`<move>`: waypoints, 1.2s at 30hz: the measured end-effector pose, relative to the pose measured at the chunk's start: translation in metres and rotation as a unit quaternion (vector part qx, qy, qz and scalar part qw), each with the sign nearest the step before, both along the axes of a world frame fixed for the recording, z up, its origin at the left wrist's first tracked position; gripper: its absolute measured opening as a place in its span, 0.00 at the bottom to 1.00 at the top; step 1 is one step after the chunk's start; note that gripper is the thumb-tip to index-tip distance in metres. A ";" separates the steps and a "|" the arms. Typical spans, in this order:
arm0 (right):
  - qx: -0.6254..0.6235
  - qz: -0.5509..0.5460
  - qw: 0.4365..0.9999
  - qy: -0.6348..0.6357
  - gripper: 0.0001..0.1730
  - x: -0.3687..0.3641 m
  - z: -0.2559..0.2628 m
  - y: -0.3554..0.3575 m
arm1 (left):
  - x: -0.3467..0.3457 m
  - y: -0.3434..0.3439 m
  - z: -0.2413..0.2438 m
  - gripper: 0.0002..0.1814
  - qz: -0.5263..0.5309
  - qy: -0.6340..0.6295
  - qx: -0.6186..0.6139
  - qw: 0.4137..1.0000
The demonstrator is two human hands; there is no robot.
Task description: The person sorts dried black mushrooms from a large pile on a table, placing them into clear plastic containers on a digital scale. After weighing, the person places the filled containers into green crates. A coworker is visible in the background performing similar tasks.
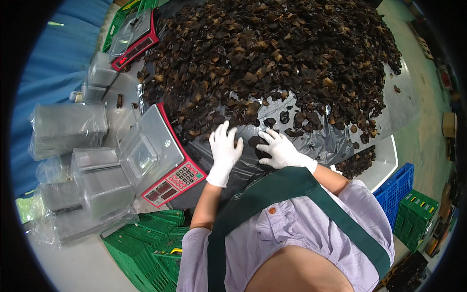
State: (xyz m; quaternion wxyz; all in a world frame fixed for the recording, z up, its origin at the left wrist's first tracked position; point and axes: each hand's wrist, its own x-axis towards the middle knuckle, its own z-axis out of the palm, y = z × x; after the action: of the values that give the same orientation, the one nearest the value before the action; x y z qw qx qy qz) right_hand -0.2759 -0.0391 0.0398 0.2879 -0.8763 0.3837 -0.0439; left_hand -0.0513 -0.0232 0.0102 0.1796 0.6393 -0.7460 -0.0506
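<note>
My left hand [224, 151], in a white glove, lies at the near edge of a large heap of dark brown wood ear mushrooms [270, 47]. Its fingers point into the heap, the thumb stands apart, and a small brown piece shows beside the thumb. Also gloved in white, my right hand [281, 148] has its fingers spread over a dark wood ear piece [255, 143]; the palm side is hidden, so whether it grips the piece cannot be told. Both hands are above black plastic sheeting [248, 131]. Several loose mushroom pieces lie just beyond my right hand.
To the left, a red-framed digital scale [175, 182] bears a clear plastic tray [142, 155]. Stacks of clear plastic containers [71, 120] stand beyond it. A second scale [133, 51] is farther back. Green crates [142, 248] sit below; a white tub [388, 160] stands right.
</note>
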 end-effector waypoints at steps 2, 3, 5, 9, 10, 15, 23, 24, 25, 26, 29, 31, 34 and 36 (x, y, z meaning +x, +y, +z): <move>0.062 0.016 0.998 -0.013 0.27 -0.002 0.016 -0.003 | -0.002 0.029 0.001 0.19 -0.015 0.043 -0.009 0.999; 0.078 -0.005 0.995 -0.064 0.25 -0.005 0.020 -0.010 | -0.002 0.039 0.006 0.18 -0.028 0.053 -0.016 0.998; 0.101 -0.084 0.986 -0.104 0.22 -0.003 0.023 -0.034 | 0.001 0.045 0.016 0.17 -0.065 0.104 -0.022 0.992; -0.094 -0.176 0.975 -0.101 0.23 0.020 0.014 -0.091 | 0.002 0.012 0.024 0.20 -0.016 0.159 -0.079 0.984; -0.112 -0.177 0.975 -0.070 0.26 0.027 0.004 -0.099 | 0.001 -0.002 0.024 0.23 0.022 0.128 -0.061 0.990; -0.072 -0.075 0.994 0.041 0.28 0.031 -0.004 -0.056 | 0.007 -0.020 0.005 0.33 0.084 -0.074 0.102 0.989; 0.035 0.003 0.999 -0.024 0.18 -0.005 0.009 -0.018 | 0.012 0.024 0.012 0.09 0.077 0.015 0.078 0.994; 0.031 -0.029 0.998 -0.045 0.16 -0.002 0.009 -0.030 | 0.013 0.023 0.012 0.08 0.081 0.030 0.058 0.995; 0.025 -0.061 0.996 -0.068 0.14 0.003 0.010 -0.044 | 0.014 0.020 0.014 0.07 0.087 0.045 0.037 0.994; -0.009 -0.094 0.992 -0.088 0.12 0.011 0.012 -0.055 | 0.011 0.014 0.016 0.06 0.081 0.049 -0.033 0.995; -0.068 -0.188 0.976 -0.092 0.17 0.036 -0.002 -0.090 | 0.000 -0.020 0.018 0.12 0.067 0.096 -0.044 0.992; -0.138 -0.181 0.971 -0.075 0.19 0.051 -0.023 -0.106 | -0.015 -0.040 0.019 0.17 0.066 0.022 -0.027 0.997; -0.094 -0.186 0.977 -0.048 0.18 0.054 -0.029 -0.111 | -0.021 -0.059 0.013 0.15 0.051 -0.030 0.010 0.998; 0.005 -0.214 0.976 -0.050 0.18 0.049 -0.013 -0.109 | -0.007 -0.059 0.000 0.11 0.075 0.051 -0.012 0.996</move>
State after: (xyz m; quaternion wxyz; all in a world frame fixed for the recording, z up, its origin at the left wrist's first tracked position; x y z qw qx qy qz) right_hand -0.2265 -0.1485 0.0269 0.2948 -0.7694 0.5474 -0.1467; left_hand -0.0587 -0.0821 0.0105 0.2287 0.6875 -0.6866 -0.0606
